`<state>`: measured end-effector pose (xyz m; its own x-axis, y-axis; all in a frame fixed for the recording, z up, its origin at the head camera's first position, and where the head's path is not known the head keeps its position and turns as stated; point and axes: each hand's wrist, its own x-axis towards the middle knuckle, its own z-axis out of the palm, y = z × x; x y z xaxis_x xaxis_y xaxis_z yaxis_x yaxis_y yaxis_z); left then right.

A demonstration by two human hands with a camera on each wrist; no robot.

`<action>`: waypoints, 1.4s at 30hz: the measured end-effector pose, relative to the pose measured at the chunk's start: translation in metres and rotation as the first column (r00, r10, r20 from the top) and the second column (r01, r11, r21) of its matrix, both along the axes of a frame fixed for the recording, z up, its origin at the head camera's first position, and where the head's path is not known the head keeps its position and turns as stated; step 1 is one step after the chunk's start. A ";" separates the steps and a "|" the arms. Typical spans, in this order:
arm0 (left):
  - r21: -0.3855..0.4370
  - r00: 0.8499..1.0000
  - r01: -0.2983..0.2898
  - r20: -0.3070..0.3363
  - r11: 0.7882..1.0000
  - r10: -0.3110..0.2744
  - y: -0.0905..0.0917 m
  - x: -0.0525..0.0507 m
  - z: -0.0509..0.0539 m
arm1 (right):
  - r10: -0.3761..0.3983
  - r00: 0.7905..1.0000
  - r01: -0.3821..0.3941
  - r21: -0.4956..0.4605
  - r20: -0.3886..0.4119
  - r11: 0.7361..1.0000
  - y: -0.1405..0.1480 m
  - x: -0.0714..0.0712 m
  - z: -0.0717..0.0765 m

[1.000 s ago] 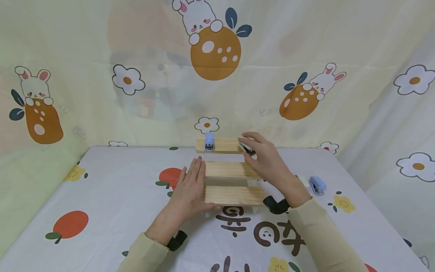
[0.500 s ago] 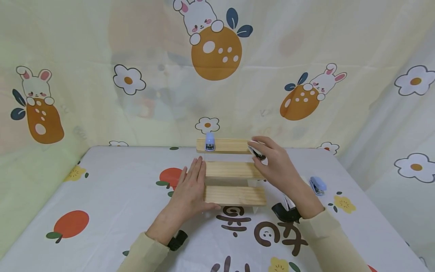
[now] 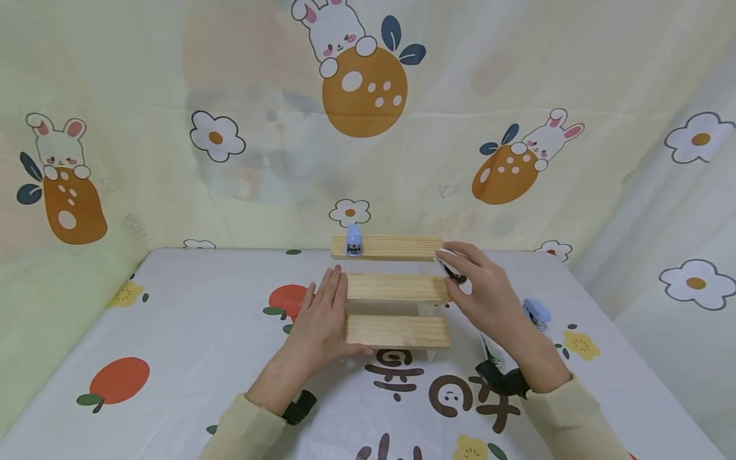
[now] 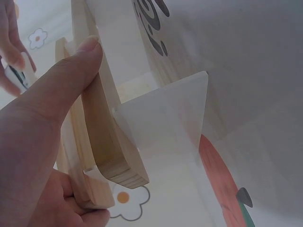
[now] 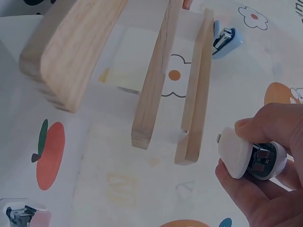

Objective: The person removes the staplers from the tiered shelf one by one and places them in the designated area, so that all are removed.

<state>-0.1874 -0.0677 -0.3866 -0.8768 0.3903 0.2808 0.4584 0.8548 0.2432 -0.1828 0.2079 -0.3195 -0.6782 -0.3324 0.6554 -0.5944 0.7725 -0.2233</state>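
Note:
A stepped rack has wooden planks (image 3: pixel 397 332) on clear supports (image 4: pixel 165 106). My left hand (image 3: pixel 319 322) holds its left end, thumb along the front plank and fingers at the side. In my right hand (image 3: pixel 483 291) I pinch a small white stapler (image 5: pixel 236 153), thumb on one side and fingers on the other. It is just off the right ends of the upper planks, apart from them, its metal inside visible in the right wrist view. A small blue stapler (image 3: pixel 354 241) stands on the left part of the top plank (image 3: pixel 397 246).
Another blue stapler (image 3: pixel 537 313) lies on the table at right, partly behind my right forearm. In the right wrist view, a pinkish object with metal parts (image 5: pixel 24 216) shows at the lower left corner. A patterned cloth (image 3: pixel 276 160) hangs behind the table.
My right hand has moved right and slightly toward me with the white stapler, away from the top plank's right part. The left hand and the rack have stayed in place.

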 end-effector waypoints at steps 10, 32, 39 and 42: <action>-0.009 1.000 -0.001 -0.002 1.000 0.001 0.000 0.000 0.000 | -0.030 1.000 0.030 -0.007 -0.008 1.000 0.012 0.014 -0.005; -0.005 1.000 0.005 -0.013 1.000 -0.005 0.001 0.000 0.000 | -0.130 0.992 0.130 -0.030 0.003 0.991 0.044 0.040 -0.013; -0.011 1.000 0.005 -0.014 1.000 -0.005 0.001 0.001 0.000 | -0.168 0.986 0.169 -0.049 0.015 0.984 0.054 0.047 -0.020; -0.011 1.000 0.003 -0.013 1.000 -0.003 0.000 0.001 0.000 | -0.179 0.983 0.181 -0.072 0.033 0.981 0.057 0.050 -0.023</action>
